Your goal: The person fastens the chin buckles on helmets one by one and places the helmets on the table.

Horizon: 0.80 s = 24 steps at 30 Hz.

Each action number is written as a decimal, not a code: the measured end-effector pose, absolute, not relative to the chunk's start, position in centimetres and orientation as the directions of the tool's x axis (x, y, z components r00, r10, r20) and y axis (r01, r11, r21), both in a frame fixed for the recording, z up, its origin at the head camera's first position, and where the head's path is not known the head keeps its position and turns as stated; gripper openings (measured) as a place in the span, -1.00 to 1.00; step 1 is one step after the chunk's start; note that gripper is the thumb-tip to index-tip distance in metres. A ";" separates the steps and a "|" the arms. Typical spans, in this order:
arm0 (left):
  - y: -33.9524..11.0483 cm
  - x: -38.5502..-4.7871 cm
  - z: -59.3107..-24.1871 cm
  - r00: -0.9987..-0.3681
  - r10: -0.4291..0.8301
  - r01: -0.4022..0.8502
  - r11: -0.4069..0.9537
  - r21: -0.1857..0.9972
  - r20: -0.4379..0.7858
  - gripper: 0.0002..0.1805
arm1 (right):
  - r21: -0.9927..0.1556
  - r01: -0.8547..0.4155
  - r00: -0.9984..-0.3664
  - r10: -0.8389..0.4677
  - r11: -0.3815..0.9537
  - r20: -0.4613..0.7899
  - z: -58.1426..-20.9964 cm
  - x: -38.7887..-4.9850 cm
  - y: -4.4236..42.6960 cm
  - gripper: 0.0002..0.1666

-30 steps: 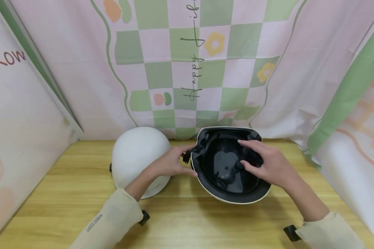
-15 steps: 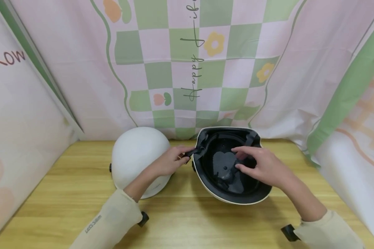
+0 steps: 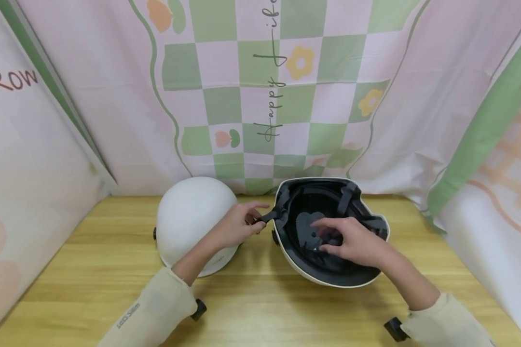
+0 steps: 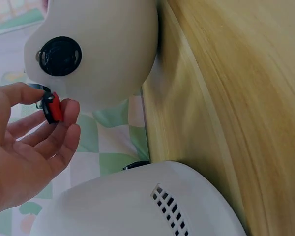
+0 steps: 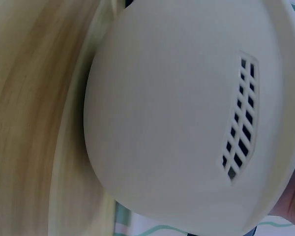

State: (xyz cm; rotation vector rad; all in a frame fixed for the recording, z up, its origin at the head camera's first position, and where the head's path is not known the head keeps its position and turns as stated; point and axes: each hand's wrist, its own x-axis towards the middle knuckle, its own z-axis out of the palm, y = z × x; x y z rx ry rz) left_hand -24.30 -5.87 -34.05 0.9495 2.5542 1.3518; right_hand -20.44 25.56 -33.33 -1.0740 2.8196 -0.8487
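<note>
A white helmet lies upside down on the table, its black-lined rim (image 3: 293, 262) facing up. My left hand (image 3: 236, 226) pinches a black and red strap buckle (image 4: 52, 108) between thumb and fingers at its left side. The black chin strap (image 3: 270, 215) stretches from that buckle to the helmet's edge. My right hand (image 3: 358, 241) reaches down inside the helmet, thumb and index finger apart over the dark liner. Whether its hidden fingers touch anything is unclear. In the right wrist view, the helmet's vented shell (image 5: 177, 113) hides nearly all of that hand.
A second white helmet (image 3: 191, 217) sits dome up on the left, just behind my left wrist. The wooden table (image 3: 260, 313) ends at a patterned curtain (image 3: 256, 62) at the back. Cloth also hangs at both sides.
My left hand has gone from fingers spread at the helmet's side to pinching the buckle and drawing the strap outward. The right hand has moved left and deeper; the helmet has turned slightly.
</note>
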 end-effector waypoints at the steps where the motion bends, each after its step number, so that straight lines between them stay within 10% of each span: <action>1: -5.8 -24.2 -34.0 -0.804 0.562 0.470 0.403 0.785 0.194 -0.51 | -0.486 -0.611 -0.766 -0.623 0.625 0.161 -33.4 -20.4 25.5 -0.47; 24: -5.7 -23.1 -32.5 -0.851 0.396 0.416 0.108 0.903 0.344 -0.64 | -0.526 -0.602 -0.696 -0.718 0.601 -0.024 -33.6 -20.9 25.2 -0.50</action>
